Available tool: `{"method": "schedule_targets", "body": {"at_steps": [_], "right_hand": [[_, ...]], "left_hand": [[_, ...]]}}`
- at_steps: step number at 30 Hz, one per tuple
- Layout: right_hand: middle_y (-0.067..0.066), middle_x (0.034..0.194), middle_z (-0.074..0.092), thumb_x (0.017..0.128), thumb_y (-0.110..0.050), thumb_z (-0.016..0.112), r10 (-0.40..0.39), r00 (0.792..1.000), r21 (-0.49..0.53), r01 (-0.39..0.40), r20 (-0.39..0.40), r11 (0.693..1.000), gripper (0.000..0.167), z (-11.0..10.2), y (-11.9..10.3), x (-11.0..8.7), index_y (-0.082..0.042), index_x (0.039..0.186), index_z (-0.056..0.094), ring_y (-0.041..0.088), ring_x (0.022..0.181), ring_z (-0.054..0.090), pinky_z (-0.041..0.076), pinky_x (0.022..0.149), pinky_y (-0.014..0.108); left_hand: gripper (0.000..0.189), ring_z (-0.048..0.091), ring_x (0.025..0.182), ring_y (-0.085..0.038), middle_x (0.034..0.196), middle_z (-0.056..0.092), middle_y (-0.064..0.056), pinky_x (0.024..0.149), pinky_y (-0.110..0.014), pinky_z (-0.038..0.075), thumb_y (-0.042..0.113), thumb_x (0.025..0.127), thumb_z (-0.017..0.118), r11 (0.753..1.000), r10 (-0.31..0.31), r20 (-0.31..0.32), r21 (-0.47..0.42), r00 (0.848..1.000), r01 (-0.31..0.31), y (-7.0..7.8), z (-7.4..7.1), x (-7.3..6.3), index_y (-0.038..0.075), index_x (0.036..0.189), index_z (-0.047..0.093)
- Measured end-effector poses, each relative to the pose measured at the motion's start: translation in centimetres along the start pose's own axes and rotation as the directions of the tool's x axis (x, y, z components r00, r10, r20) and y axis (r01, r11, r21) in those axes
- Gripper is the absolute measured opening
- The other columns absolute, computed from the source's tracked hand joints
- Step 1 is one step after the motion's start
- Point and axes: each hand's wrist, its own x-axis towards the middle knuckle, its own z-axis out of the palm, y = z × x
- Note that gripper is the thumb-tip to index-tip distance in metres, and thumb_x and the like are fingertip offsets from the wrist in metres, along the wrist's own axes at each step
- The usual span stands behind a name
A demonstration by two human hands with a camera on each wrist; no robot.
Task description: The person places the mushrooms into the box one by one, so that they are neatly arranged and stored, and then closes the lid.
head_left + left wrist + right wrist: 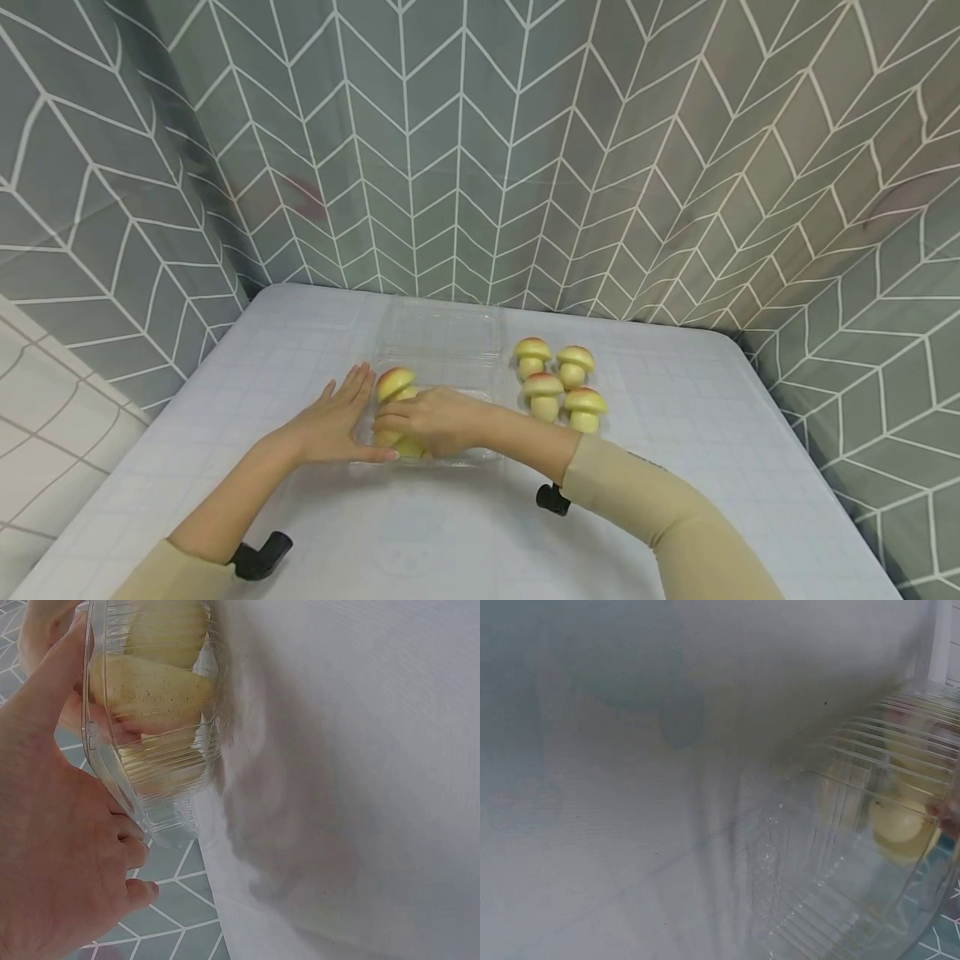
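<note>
A clear plastic clamshell box (487,457) lies with its lid (442,329) folded back, away from the person. Inside its left part are several yellow mushroom-shaped pieces, among them one with a reddish cap (395,383). My right hand (438,421) reaches into the box with bent fingers and grips a yellow mushroom-shaped piece (408,447), partly hidden by the hand. Straight-fingered, my left hand (330,425) rests along the box's left side, its thumb at the near corner. Ribbed clear walls (161,697) cover the pieces in the left wrist view.
Right of the box stand several more mushroom-shaped pieces (543,396), close together. A white cloth (675,392) covers the table. Grey patterned curtains (480,150) hang behind and beside it. Each wrist carries a black camera mount (258,557).
</note>
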Motion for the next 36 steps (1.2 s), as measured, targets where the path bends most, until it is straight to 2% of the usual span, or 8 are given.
{"method": "schedule_targets", "body": {"at_steps": [5, 13, 21, 24, 28, 31, 36], "right_hand": [[-0.006, 0.143, 0.046, 0.081, -0.020, 0.075, 0.027, 1.000, 0.019, -0.027, 0.003, 0.999, 0.065, -0.1, -0.2, -0.1, -0.019, 0.140, 0.046, 0.008, 0.116, 0.054, 0.051, 0.075, 0.018], [-0.006, 0.145, 0.045, 0.080, -0.023, 0.076, 0.069, 0.998, 0.070, -0.068, -0.009, 0.995, 0.072, -0.3, -0.2, -0.5, -0.016, 0.144, 0.043, 0.008, 0.122, 0.050, 0.051, 0.077, 0.019], [-0.002, 0.148, 0.042, 0.076, -0.032, 0.080, 0.192, 0.979, 0.233, -0.171, -0.069, 0.957, 0.083, -1.5, 0.3, -2.5, -0.014, 0.146, 0.040, 0.010, 0.087, 0.065, 0.052, 0.081, 0.024], [-0.001, 0.150, 0.040, 0.075, -0.032, 0.082, 0.253, 0.965, 0.260, -0.228, -0.068, 0.938, 0.087, -2.2, 0.5, -3.4, -0.014, 0.148, 0.037, 0.012, 0.090, 0.065, 0.052, 0.082, 0.026], [-0.001, 0.151, 0.039, 0.077, -0.033, 0.081, 0.305, 0.947, 0.271, -0.270, -0.097, 0.924, 0.087, -2.9, 0.8, -4.6, -0.016, 0.149, 0.034, 0.016, 0.104, 0.064, 0.052, 0.085, 0.028], [-0.002, 0.147, 0.043, 0.077, -0.037, 0.080, 0.317, 0.937, 0.264, -0.271, -0.149, 0.926, 0.086, -3.1, 0.9, -5.4, -0.017, 0.148, 0.035, 0.017, 0.110, 0.061, 0.052, 0.087, 0.030], [-0.003, 0.138, 0.051, 0.073, -0.040, 0.082, 0.314, 0.922, 0.250, -0.257, -0.225, 0.934, 0.087, -3.1, 0.9, -6.4, -0.017, 0.145, 0.038, 0.015, 0.111, 0.060, 0.051, 0.087, 0.030]], "left_hand": [[0.126, 0.006, 0.143, -0.046, 0.153, 0.005, -0.034, 0.109, -0.066, 0.009, 0.071, 0.073, 0.065, 1.000, 0.019, -0.011, -0.002, 1.000, -0.019, 0.0, 0.1, 0.1, -0.017, 0.145, 0.013], [0.126, 0.005, 0.143, -0.045, 0.154, 0.004, -0.033, 0.110, -0.065, 0.009, 0.072, 0.073, 0.064, 1.000, 0.000, 0.014, 0.009, 1.000, 0.000, 0.1, 0.0, -0.3, -0.016, 0.146, 0.011], [0.126, 0.006, 0.142, -0.046, 0.153, 0.006, -0.034, 0.109, -0.066, 0.010, 0.074, 0.073, 0.063, 1.000, 0.010, 0.000, 0.012, 1.000, -0.010, 0.3, -0.3, -0.5, -0.017, 0.146, 0.014], [0.127, 0.007, 0.142, -0.047, 0.153, 0.006, -0.034, 0.109, -0.066, 0.010, 0.074, 0.072, 0.063, 1.000, 0.012, -0.006, 0.021, 1.000, -0.012, 0.2, -0.3, -0.4, -0.017, 0.146, 0.013], [0.128, 0.006, 0.142, -0.047, 0.153, 0.006, -0.035, 0.109, -0.066, 0.009, 0.074, 0.072, 0.063, 1.000, 0.014, -0.009, 0.023, 1.000, -0.014, 0.2, -0.3, -0.2, -0.017, 0.145, 0.013], [0.128, 0.006, 0.142, -0.047, 0.153, 0.006, -0.035, 0.109, -0.066, 0.010, 0.074, 0.072, 0.064, 1.000, 0.015, -0.013, 0.022, 1.000, -0.014, 0.1, -0.2, -0.1, -0.018, 0.145, 0.013], [0.128, 0.006, 0.142, -0.047, 0.153, 0.006, -0.035, 0.109, -0.066, 0.009, 0.074, 0.072, 0.064, 1.000, 0.012, -0.012, 0.014, 1.000, -0.012, 0.1, -0.1, 0.0, -0.018, 0.145, 0.013]]}}
